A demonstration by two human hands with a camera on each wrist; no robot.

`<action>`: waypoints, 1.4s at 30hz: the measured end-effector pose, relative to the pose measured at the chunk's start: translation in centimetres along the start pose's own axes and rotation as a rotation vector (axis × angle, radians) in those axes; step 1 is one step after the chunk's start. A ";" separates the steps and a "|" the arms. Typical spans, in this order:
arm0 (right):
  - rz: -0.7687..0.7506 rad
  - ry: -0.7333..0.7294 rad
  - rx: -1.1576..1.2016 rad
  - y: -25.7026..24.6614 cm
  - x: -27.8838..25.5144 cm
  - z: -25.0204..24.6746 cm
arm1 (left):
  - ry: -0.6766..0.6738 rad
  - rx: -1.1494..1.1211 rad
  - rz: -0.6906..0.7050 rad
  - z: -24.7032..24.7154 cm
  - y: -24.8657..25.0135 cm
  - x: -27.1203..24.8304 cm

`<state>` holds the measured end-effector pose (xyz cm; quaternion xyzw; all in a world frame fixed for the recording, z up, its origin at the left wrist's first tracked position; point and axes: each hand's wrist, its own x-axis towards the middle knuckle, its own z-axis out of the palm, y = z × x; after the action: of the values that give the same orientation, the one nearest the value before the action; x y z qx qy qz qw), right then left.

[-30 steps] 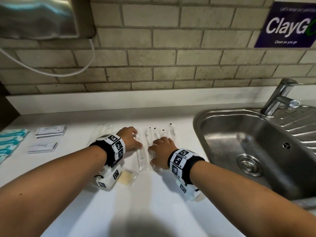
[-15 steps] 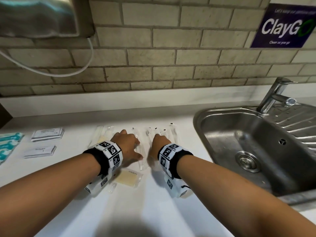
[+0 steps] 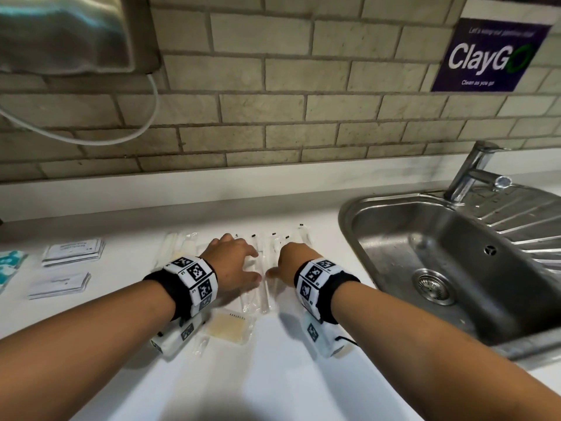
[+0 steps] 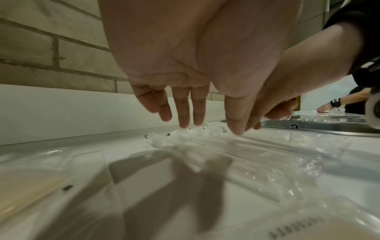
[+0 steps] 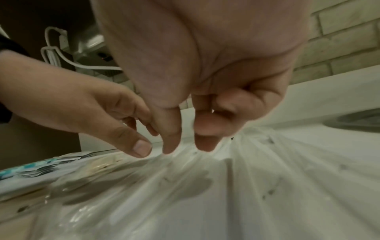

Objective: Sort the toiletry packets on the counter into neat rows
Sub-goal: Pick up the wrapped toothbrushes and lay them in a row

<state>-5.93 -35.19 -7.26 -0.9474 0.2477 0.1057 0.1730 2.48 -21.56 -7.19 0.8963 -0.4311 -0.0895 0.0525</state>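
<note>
1. A purple wall sign [image 3: 488, 54] up behind the sink [image 3: 379, 238] reads "ClayGo" in large letters, with "Clean as you go" beneath; the small top line is too blurred to read.
2. The clear packets [image 3: 261, 268] are long, narrow, see-through sleeves with small black marks at their far ends, lying side by side on the white tabletop [image 3: 273, 375] just beside the sink's left rim.
3. A flat packet [image 3: 229, 326] holding a pale yellow pad lies nearer the person than that row; the dark print along its edge is illegible.
4. Farther from the sink lie two stacks of white sachets [image 3: 73, 252] with unreadable printed lines, and beyond them teal-patterned packets [image 3: 9, 265].
5. The left hand [image 3: 233, 262] hangs over the clear packets with fingers straight and spread, gripping nothing; its fingertips [image 4: 185, 120] sit at the plastic.
6. The right hand [image 3: 291, 259], beside it and nearer the sink, has its fingers [image 5: 205, 142] bent down over the sleeves; I cannot tell whether it grips one.
7. Both wrists wear black bands with black-and-white square markers.
</note>
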 end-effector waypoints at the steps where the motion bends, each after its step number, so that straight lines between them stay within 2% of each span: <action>1: -0.024 -0.011 -0.015 0.3 -0.1 -0.3 | -0.006 -0.001 0.026 0.1 0.3 0.3; 4: -0.129 -0.053 -0.057 1.1 -0.4 -0.3 | -0.055 0.016 0.065 0.7 1.4 0.9; 8: -0.204 -0.129 -0.254 1.9 -1.0 0.5 | -0.155 0.169 0.080 1.2 1.7 1.2; 12: -0.219 -0.036 -0.318 2.5 -0.6 0.1 | -0.139 0.171 0.059 1.5 0.9 1.5; 21: -0.210 -0.086 -0.318 0.9 1.7 -0.1 | -0.067 0.117 0.062 1.7 1.7 0.9; 25: -0.238 0.002 -0.307 2.1 0.8 -0.9 | -0.021 0.042 0.053 1.7 2.2 1.5; 29: -0.175 -0.109 -0.428 3.1 -0.4 -1.2 | -0.126 0.154 0.040 1.8 3.4 1.9; 33: -0.218 -0.166 -0.518 3.3 -0.9 -1.2 | -0.151 0.190 0.056 2.0 4.1 1.7; 39: -0.312 -0.110 -0.414 3.4 -0.5 -1.3 | -0.113 0.184 0.041 2.2 4.7 1.1; 42: -0.290 -0.054 -0.318 4.1 -0.2 -1.5 | -0.058 0.115 0.028 1.9 5.0 1.5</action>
<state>-7.96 -38.99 -7.00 -0.9853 0.0843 0.1426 0.0413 -0.80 -25.88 -8.33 0.8888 -0.4493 -0.0899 -0.0103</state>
